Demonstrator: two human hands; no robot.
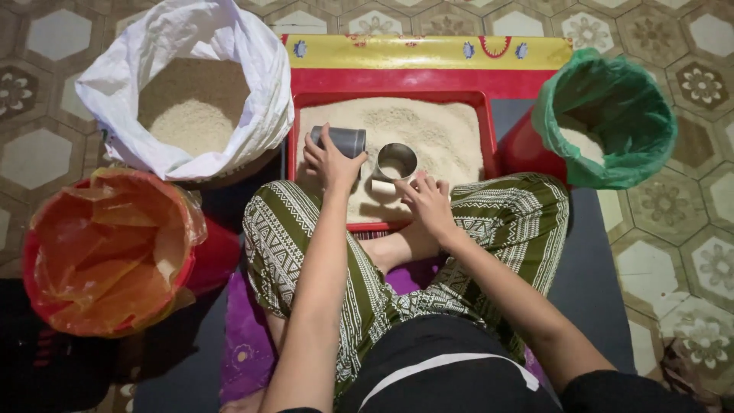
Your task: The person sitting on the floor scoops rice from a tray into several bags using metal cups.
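**Scooping rice from a red tray, with little yet moved**

Sitting cross-legged on the floor, a person bent over a red tray (489,130) spread with pale rice (428,130). The left hand (330,162) was closed around a grey metal cup (342,141), which lay tilted on its side over the rice at the tray's near left. The right hand (427,200) rested at the tray's near edge, fingers half curled and pressed toward the grain; whether it pinched anything could not be made out. Just beside its fingertips stood a second metal cup (396,160), upright in the rice, mouth open, with some rice inside and room to spare.

As for progress, the work looked to be in its early or middle part. The tray held a thick layer of rice, heaped and furrowed, so much remained there. A white sack (122,92) to the left of the tray stood open and well filled. A red bucket lined with a green bag (612,115) to the right showed only a shallow bed of rice at its bottom. A red bucket lined with an orange bag (107,252), near the left knee, appeared to hold no rice at all. Judged from that, filling of the two buckets had hardly begun.

A yellow and red patterned cloth (428,53) lay beyond the tray, and the tiled floor (688,229) spread around everything.
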